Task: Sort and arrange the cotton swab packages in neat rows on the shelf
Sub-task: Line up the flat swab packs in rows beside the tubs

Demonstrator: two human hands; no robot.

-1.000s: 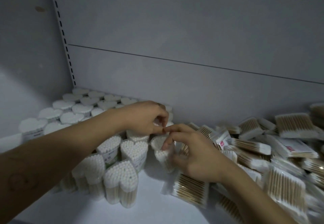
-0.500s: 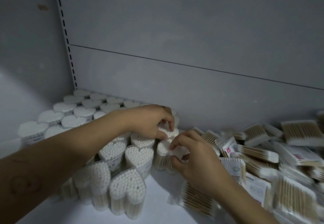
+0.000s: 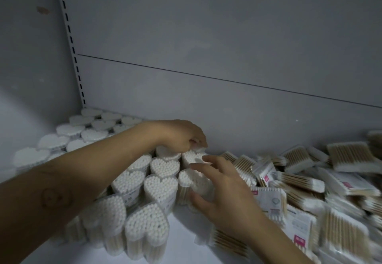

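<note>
Head camera: my left hand point(image 3: 179, 137) pinches a heart-shaped swab pack point(image 3: 193, 157) by the back wall point(image 3: 227, 108); my right hand point(image 3: 225, 191) grips the nearer heart pack point(image 3: 189, 179) (flat swab packets point(image 3: 299, 181) heaped alongside).

Grey back panel point(image 3: 227, 36), slotted upright point(image 3: 70, 42), brown smudge point(image 3: 43, 10) on side wall point(image 3: 26, 61)

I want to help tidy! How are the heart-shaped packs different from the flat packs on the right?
The heart-shaped packs stand upright, white tips up; the flat packs lie down, showing tan sticks. The heart-shaped packs sit in close rows; the flat packs lie in a jumbled heap. Some flat packs have pink labels; the heart-shaped packs' tops are plain white. Both hold cotton swabs on one shelf.
</note>
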